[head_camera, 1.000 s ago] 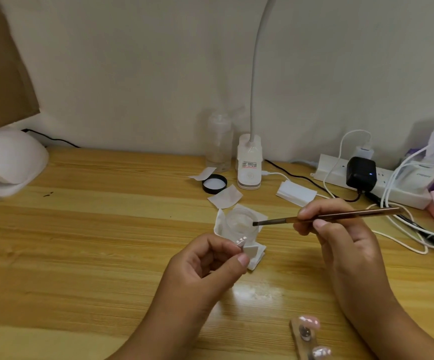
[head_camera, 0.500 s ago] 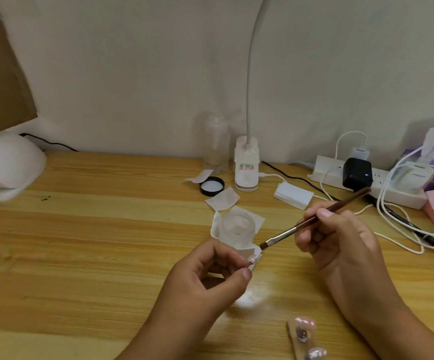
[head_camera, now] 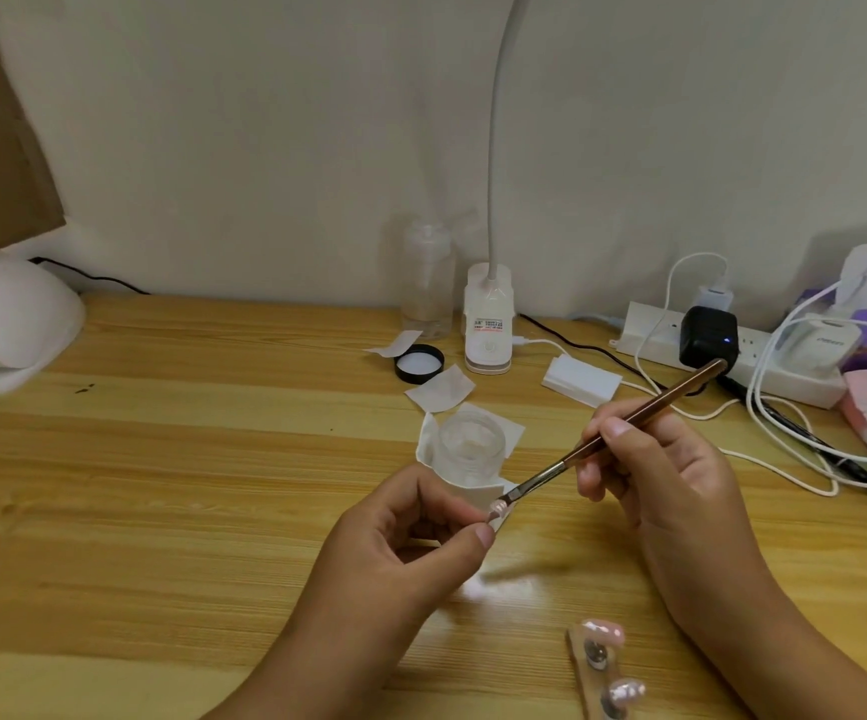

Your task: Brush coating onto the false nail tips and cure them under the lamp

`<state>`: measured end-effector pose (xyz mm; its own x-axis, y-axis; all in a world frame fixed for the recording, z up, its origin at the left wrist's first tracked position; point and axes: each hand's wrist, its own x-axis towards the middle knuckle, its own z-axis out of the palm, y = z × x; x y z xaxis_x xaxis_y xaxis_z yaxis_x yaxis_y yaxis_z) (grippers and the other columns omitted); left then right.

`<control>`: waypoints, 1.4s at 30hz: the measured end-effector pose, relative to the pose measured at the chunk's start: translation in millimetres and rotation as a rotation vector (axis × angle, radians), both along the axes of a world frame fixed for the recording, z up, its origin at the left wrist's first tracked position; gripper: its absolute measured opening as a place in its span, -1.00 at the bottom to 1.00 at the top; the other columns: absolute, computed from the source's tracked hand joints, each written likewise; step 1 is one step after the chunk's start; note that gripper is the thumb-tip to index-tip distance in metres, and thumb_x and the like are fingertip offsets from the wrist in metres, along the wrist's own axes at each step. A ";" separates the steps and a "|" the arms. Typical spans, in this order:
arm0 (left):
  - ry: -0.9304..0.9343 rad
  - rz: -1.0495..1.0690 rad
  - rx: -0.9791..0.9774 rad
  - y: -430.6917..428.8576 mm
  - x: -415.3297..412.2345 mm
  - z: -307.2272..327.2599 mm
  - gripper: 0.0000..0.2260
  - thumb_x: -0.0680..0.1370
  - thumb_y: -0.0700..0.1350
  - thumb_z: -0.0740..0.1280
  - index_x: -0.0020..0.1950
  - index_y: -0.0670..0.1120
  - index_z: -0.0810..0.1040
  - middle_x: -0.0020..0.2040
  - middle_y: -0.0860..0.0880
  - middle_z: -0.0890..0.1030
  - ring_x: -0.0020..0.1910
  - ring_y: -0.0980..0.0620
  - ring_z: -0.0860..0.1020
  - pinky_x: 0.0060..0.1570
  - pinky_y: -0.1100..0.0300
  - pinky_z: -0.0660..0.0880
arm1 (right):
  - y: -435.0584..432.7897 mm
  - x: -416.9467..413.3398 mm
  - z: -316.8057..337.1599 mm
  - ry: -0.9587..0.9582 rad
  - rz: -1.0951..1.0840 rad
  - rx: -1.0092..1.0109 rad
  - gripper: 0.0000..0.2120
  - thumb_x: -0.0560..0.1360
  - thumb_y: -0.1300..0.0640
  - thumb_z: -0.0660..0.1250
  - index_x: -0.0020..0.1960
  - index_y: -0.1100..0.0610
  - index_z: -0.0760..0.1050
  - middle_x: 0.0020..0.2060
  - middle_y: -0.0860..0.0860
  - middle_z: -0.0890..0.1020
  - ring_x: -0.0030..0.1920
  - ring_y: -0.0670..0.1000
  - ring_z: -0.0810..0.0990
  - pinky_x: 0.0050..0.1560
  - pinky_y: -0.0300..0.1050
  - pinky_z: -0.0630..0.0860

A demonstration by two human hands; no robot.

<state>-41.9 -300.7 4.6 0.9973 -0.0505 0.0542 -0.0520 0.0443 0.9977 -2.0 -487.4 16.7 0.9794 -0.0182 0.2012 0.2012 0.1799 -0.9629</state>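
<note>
L hand (head_camera: 405,537) grip pinches nail tip (head_camera: 498,509); R hand (head_camera: 670,491) grip clamped on brush (head_camera: 681,388), bristles touch tip; jar (head_camera: 468,444) just behind.

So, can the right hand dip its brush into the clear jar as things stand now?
Probably yes. The clear jar stands open just beyond the left hand; the right hand holds the brush close by, nothing between them.

Head view: above the desk's (head_camera: 161,485) near edge, looking forward and down
Faces: the far wall (head_camera: 265,148)
Nearness: close
</note>
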 end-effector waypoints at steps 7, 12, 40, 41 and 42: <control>-0.013 -0.002 0.024 -0.8 0.6 0.1 -0.94 0.31 -0.09 0.46 -0.27 0.07 0.65 -0.27 0.07 0.64 -0.26 0.21 0.56 -0.25 0.40 0.47 | -3.5 1.3 0.4 0.017 -0.004 0.097 -0.79 0.36 0.00 0.32 -0.13 0.14 0.55 -0.44 0.04 0.55 -0.39 -0.06 0.53 -0.35 -0.26 0.52; -0.021 -0.013 0.065 -0.4 -2.2 1.7 -0.79 0.44 -0.25 0.51 -0.26 0.05 0.66 -0.25 0.10 0.67 -0.24 0.22 0.58 -0.25 0.42 0.47 | -1.7 -0.1 0.2 0.020 0.068 0.097 -0.86 0.38 0.04 0.32 -0.19 0.09 0.58 -0.45 0.07 0.55 -0.40 -0.04 0.53 -0.37 -0.26 0.51; -0.116 -0.071 -0.042 -4.3 -18.7 4.8 -0.79 0.24 0.09 0.52 -0.19 0.08 0.66 -0.20 0.01 0.67 -0.22 0.10 0.65 -0.20 0.26 0.58 | -6.8 -2.7 7.4 -0.246 -0.165 -0.292 -0.82 0.58 0.26 0.28 0.07 0.06 0.59 -0.03 -0.02 0.68 0.02 -0.08 0.64 -0.01 -0.25 0.56; -0.159 -0.114 -0.034 -5.5 -23.9 6.6 -0.82 0.27 0.08 0.52 -0.19 0.08 0.66 -0.20 0.01 0.68 -0.21 0.08 0.66 -0.21 0.28 0.56 | -6.7 -6.6 13.4 -0.310 -0.136 -0.419 -0.81 0.58 0.28 0.29 0.09 0.07 0.59 -0.02 -0.05 0.67 0.05 -0.08 0.63 0.03 -0.24 0.56; -0.217 -0.157 -0.017 -6.2 -28.7 8.6 -0.86 0.31 0.05 0.51 -0.17 0.09 0.65 -0.20 0.01 0.67 -0.20 0.06 0.66 -0.20 0.31 0.55 | -7.4 -10.4 19.5 -0.393 -0.114 -0.553 -0.81 0.57 0.28 0.30 0.10 0.08 0.60 -0.01 -0.07 0.66 0.08 -0.07 0.62 0.07 -0.23 0.55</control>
<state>-70.6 -306.9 13.3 0.9423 -0.2004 0.2682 -0.2559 0.0857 0.9629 -12.4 -494.8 36.3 0.8297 0.0911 0.5507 0.5432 -0.3594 -0.7588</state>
